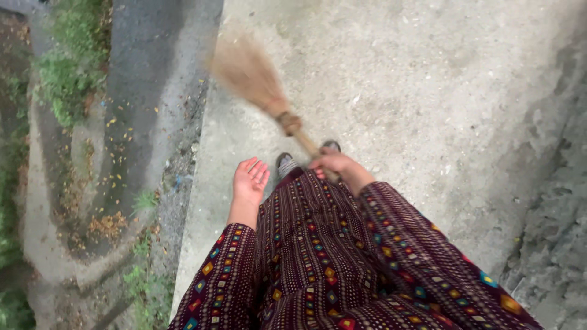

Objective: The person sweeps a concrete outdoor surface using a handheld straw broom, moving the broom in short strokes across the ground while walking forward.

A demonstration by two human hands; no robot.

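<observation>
The right hand (333, 164) is closed around the wooden handle of a straw broom (257, 79), gripping it near its lower end, just in front of the person's patterned dark-red dress (318, 256). The broom slants up and to the left from that hand, its bound neck just beyond the fingers and its blurred bristle head lying farther off, close to the left edge of the concrete path (428, 91). The left hand (249, 180) hangs free with the palm up and fingers loosely spread, holding nothing, just left of the dress and near the shoes (286, 164) that peek out below the hem. The concrete path stretches wide to the far side and to the right of the broom. Its left edge runs from near to far, dropping to a darker strip of asphalt (159, 61) scattered with small yellow leaves. Beyond that lie grass and weeds (67, 73). On the right, the path meets rough, dark, cracked ground (556, 201).
</observation>
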